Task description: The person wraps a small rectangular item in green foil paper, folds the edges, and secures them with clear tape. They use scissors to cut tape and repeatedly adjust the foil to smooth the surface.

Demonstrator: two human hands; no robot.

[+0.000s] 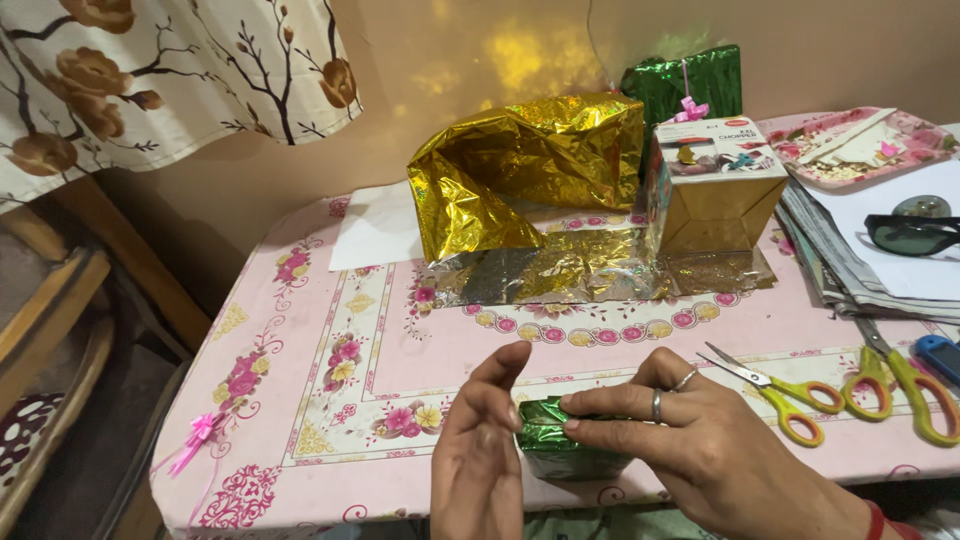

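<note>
Right now, a big table (300,300) with a pink flowery cloth lies under both hands. Far behind the hands sits a large crumpled sheet of gold shiny paper (520,165), and beside it stands a box (712,185) half covered in gold. Off past the right hand lie two pairs of scissors (780,390) with green handles. The right hand (690,435) rests on top of a small green shiny parcel (560,445), with its fingers pressing the wrapping down. The left hand (480,440) is open, its fingers straight, touching the parcel's left end. The parcel sits between both hands, near the table's front edge.
</note>
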